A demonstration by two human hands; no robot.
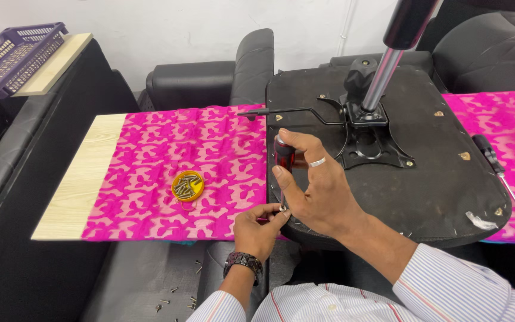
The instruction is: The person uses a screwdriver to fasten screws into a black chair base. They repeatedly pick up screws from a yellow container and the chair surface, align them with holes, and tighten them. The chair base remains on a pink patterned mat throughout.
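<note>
Screwing step in hand, by the look of it: right hand (314,185) closed round a red and black screwdriver (284,156), standing upright at the near left edge of the black chair seat (424,179), in the middle of the frame. Left hand (258,229) pinching a small screw (282,208) at the tip. Next, probably: keep tool straight, push down, turn slowly. Yellow dish of screws (187,185) on the pink cloth (168,149) over the bench (81,179), left of centre.

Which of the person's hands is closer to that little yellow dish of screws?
Left. The left hand sits just right of and below the yellow dish; the right hand, gripping the screwdriver, is farther right.
</note>
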